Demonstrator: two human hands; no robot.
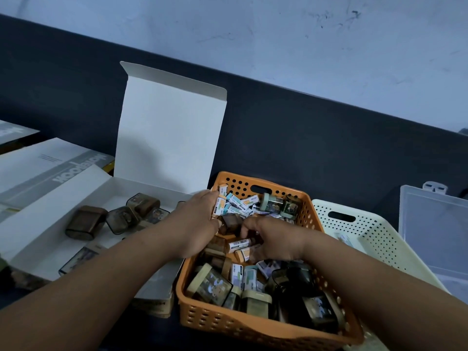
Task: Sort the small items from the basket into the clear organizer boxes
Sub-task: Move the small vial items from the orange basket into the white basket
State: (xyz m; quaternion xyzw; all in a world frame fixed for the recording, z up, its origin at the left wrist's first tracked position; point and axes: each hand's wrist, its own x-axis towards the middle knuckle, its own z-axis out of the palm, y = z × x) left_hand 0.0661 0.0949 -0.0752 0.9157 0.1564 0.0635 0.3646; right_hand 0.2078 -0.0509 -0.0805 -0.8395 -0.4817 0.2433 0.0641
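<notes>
Inside one orange basket (228, 323): left hand (195, 224) grips boxes (219, 208); right hand (276, 239) curled.

Was a dark, matte surface (316, 153), running back to a pale wall (304, 34). Bore an orange basket (253, 328), with a cream perforated basket (374, 239) touching its right side. Carried a clear organizer box (435, 224) farther right, lid up. Held on the left an open white cardboard box (50, 224), just beside the orange basket, and flat printed boxes (50, 168) behind that.
</notes>
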